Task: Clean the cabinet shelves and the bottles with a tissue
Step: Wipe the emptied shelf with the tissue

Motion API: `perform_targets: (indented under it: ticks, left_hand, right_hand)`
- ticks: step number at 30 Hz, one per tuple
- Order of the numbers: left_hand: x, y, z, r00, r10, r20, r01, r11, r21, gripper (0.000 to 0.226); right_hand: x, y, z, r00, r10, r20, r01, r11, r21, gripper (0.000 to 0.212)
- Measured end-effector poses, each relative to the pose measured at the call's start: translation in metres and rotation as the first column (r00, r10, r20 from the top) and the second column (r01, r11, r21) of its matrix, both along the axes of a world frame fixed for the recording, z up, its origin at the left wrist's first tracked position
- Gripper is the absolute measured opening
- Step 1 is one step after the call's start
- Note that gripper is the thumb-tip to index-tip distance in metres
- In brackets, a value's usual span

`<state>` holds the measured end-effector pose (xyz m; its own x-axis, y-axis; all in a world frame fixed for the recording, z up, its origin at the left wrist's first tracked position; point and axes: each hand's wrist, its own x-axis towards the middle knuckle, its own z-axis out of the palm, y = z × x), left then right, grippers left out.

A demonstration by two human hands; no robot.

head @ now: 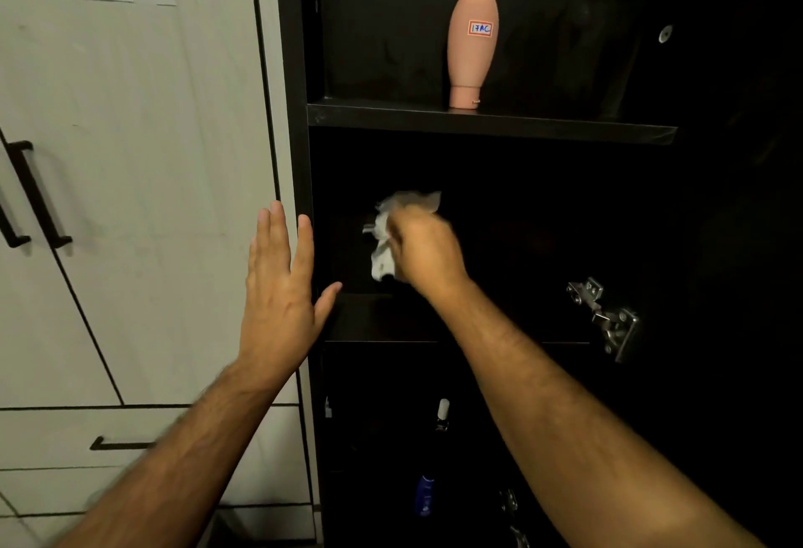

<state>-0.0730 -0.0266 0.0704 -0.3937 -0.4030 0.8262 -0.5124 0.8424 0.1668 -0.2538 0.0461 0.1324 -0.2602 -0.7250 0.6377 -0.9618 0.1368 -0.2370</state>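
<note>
White crumpled tissue [384, 239] gripped in curled fingers of right hand [423, 249], inside middle compartment of dark cabinet, above middle shelf [373, 317]. Left hand [280, 282] flat, fingers straight and spread, against cabinet's left edge panel [293, 113]. Peach plastic bottle [471, 47] inverted on cap, labelled, on upper shelf [491, 123]. Small blue bottle [425, 495] and white-capped bottle [442, 415] dimly visible below. Metal hinge [606, 317] at right.
</note>
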Motion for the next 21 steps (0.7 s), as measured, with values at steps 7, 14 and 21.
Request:
perform_targets:
  ticks: [7, 14, 21]
  left_hand:
    - [0.0, 0.002, 0.0, 1.0, 0.011, -0.019, -0.011, 1.0, 0.024, 0.102]
    - [0.002, -0.002, 0.01, 0.999, 0.014, -0.045, -0.011, 0.998, 0.065, 0.092]
    - [0.002, -0.01, 0.015, 0.999, -0.011, -0.041, 0.014, 0.998, 0.067, 0.085]
  right_hand:
    - [-0.038, 0.024, -0.029, 0.973, -0.166, 0.158, 0.167, 0.986, 0.008, 0.009]
    - [-0.058, 0.034, 0.07, 0.638, 0.229, 0.736, 0.308, 0.799, -0.516, 0.013]
    - [-0.031, 0.005, 0.07, 0.493, 0.507, 0.707, 0.42, 0.573, -0.704, 0.025]
